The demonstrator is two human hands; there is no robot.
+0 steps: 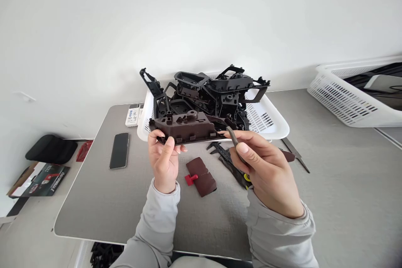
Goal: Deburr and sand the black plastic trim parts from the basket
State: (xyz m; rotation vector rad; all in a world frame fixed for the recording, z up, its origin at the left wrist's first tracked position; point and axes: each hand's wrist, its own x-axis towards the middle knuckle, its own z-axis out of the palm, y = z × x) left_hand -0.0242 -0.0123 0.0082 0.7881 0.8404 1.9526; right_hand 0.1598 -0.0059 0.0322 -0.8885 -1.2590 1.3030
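Observation:
My left hand grips the left end of a dark brown moulded plastic part, holding it level above the table. My right hand is closed on a thin dark tool, pinched between thumb and fingers, and its tip touches the right end of the brown part. Below the hands lie a folded piece of brown sandpaper with a small red clip, and a caliper with a yellow wheel.
A white basket heaped with black plastic parts stands behind the hands. A second white basket sits at far right. A phone and a small white remote lie left. A dark blade lies right. The grey table ends at left; a black bag is on the floor.

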